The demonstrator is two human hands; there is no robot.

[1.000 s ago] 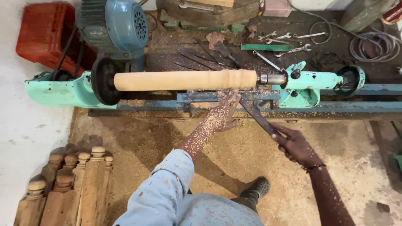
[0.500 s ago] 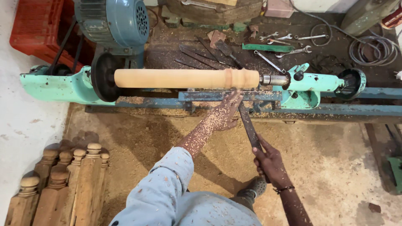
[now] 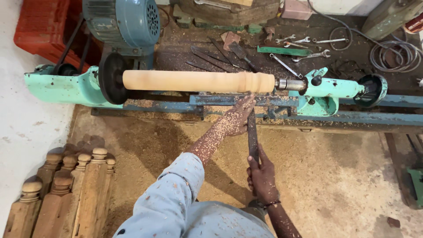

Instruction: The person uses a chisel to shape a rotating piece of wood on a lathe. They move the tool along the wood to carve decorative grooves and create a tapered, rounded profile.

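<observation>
the green lathe (image 3: 66, 86) lay across the floor, with a pale wooden spindle (image 3: 198, 81) fixed between its two ends. sawdust (image 3: 145, 141) covered the ground below it. the long chisel (image 3: 252, 132) pointed up to the spindle's right part. the right hand (image 3: 263, 176) was closed around the chisel's lower end. the left hand (image 3: 238, 119), full of wood chips, pressed on the blade near the tool rest, fingers together.
</observation>
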